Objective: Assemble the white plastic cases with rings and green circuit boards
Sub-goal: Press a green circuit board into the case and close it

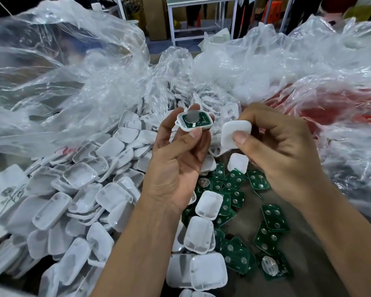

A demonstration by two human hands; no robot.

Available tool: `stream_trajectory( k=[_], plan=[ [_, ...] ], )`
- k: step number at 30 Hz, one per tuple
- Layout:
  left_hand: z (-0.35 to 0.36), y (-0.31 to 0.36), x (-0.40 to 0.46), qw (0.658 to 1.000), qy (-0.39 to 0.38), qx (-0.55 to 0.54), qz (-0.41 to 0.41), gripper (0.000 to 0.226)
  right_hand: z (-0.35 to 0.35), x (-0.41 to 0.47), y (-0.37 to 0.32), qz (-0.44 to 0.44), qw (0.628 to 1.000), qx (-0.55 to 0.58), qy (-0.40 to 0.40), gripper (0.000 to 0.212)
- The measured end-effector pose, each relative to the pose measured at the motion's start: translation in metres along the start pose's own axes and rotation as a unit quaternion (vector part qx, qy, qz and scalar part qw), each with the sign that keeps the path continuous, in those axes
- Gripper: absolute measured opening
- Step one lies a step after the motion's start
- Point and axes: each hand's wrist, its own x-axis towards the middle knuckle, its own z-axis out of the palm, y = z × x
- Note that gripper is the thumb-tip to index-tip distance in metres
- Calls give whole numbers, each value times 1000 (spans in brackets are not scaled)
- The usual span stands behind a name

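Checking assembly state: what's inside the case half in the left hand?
Case half in the left hand holds a green circuit board with a round silver disc on top. Anything beneath the board is covered.

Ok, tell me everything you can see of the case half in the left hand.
The case half is a shallow white plastic shell, a rounded rectangle with a small loop at its left corner. It lies open side up, tilted toward the camera. A green circuit board sits inside it, with a round silver coin cell on top. The left hand pinches it, thumb on the near rim, fingers behind the far side. It is held above the pile, apart from the white cover in the right hand.
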Motion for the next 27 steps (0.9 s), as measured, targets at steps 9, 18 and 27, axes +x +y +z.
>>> stream_trajectory(
  k=[9, 18, 27],
  plan=[
    [2, 0, -1, 1000, 4, 14, -4, 47, 1, 3, -9, 119, 954, 250, -118, 29],
    [4, -3, -4, 999, -10, 45, -8, 44, 13, 1, -24, 144, 861, 444, -200, 24],
    [2, -1, -3, 999, -11, 42, -8, 44, 17, 0, -25, 181, 836, 479, -199, 26]
  ],
)
